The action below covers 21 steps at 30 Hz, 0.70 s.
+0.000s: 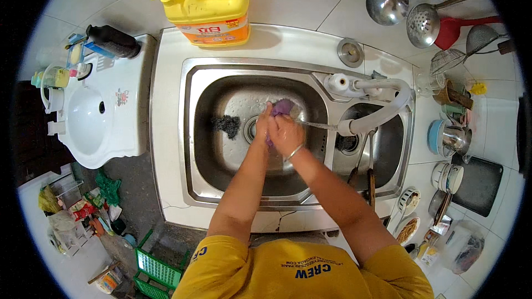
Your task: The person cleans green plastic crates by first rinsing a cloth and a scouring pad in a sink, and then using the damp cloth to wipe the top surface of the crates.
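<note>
Over the large basin of the steel double sink [191, 133], my left hand [262, 127] and my right hand [287, 135] are closed together around a crumpled purple cloth [283, 106]. Part of the cloth sticks out beyond my fingers, and a little shows below them. From the white faucet [382, 84] on the right, a thin stream of water [318, 125] runs toward my right hand. A dark scouring pad [227, 125] lies on the basin floor left of my hands, beside the drain [250, 129]. A bracelet circles my right wrist.
Behind the sink stands a yellow pump jug [208, 11], near a round metal drain stopper [350, 52]. Long-handled utensils [370, 171] lean in the small basin. Ladles and strainers [424, 25] hang at upper right. A white washbasin [91, 124] is at left, a green plastic chair [158, 266] below.
</note>
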Each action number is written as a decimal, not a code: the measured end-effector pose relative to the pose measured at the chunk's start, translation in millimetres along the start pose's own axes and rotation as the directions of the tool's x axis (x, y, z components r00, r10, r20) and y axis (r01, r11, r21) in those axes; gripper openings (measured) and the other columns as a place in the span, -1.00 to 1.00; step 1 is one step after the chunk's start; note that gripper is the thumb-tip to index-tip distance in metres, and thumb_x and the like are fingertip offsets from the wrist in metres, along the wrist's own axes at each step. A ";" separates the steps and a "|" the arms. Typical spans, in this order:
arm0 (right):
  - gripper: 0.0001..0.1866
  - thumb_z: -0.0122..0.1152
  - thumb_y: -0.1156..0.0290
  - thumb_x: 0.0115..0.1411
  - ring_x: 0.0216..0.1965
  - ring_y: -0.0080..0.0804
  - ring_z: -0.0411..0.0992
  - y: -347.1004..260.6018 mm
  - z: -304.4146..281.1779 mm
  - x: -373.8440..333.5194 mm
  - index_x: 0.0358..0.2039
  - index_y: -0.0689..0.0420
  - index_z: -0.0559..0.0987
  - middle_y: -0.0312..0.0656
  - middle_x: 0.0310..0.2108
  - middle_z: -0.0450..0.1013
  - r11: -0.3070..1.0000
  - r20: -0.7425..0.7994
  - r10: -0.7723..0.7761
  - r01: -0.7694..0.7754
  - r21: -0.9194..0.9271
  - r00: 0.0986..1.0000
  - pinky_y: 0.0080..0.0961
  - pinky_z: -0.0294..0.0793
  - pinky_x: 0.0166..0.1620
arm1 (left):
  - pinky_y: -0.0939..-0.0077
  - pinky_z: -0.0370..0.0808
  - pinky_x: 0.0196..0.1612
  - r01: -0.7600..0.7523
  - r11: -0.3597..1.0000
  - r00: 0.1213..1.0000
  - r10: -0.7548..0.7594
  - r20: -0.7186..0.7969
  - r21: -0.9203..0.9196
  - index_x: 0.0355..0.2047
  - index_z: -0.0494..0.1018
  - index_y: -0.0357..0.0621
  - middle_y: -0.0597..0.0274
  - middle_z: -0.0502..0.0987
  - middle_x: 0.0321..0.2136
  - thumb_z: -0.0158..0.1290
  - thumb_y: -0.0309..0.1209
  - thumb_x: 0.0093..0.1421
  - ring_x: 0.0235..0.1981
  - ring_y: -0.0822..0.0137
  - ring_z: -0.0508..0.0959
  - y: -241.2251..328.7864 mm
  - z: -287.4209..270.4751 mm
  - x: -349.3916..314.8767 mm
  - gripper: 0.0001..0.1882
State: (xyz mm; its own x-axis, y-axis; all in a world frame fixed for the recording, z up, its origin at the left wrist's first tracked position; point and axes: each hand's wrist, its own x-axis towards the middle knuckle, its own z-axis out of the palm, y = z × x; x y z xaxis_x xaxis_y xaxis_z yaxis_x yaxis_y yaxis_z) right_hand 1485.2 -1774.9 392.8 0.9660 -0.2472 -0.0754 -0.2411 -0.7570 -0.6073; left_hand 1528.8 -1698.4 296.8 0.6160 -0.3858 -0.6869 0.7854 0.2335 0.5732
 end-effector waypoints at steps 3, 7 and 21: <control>-0.67 0.03 0.14 0.05 -0.51 -0.03 0.41 53.3 15.3 29.0 -0.61 0.16 0.46 0.06 -0.53 0.41 0.999 -0.026 0.007 -0.006 0.038 1.000 -0.16 0.38 -0.41 | 0.38 0.43 -0.15 0.154 0.988 0.988 -0.154 -0.017 -0.011 -0.10 0.35 -0.22 0.13 0.46 -0.18 -0.13 -0.16 0.21 -0.20 0.27 0.48 11.3 14.2 -26.7 -0.60; -0.66 0.18 0.14 -0.02 -0.51 -0.25 0.40 107.1 34.6 38.9 -0.51 0.21 0.47 -0.05 -0.56 0.41 0.593 0.089 0.577 -0.491 0.638 0.812 -0.30 0.38 -0.35 | 0.31 0.47 -0.24 0.088 0.936 0.996 -0.091 0.009 -0.341 -0.02 0.27 -0.21 0.06 0.45 -0.17 -0.14 -0.09 0.20 -0.24 0.16 0.50 3.2 -20.5 -23.6 -0.51; -0.68 0.04 0.15 0.08 -0.46 0.09 0.37 42.5 -7.9 16.9 -0.49 0.18 0.46 0.11 -0.52 0.39 0.965 -0.003 0.225 -0.223 0.136 0.974 -0.22 0.36 -0.38 | 0.37 0.44 -0.37 0.035 0.912 0.996 -0.065 -0.061 -0.409 -0.23 0.35 -0.24 0.10 0.44 -0.35 -0.16 -0.03 0.20 -0.44 0.24 0.47 -6.5 49.6 -33.3 -0.54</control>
State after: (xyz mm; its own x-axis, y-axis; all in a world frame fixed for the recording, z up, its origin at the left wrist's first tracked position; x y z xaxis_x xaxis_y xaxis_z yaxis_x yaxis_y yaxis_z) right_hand 1490.5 -1816.1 372.0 0.8867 -0.4130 -0.2078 -0.4352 -0.5936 -0.6770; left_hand 1500.2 -1731.4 338.1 0.5659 -0.3450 -0.7489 0.7623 0.5649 0.3158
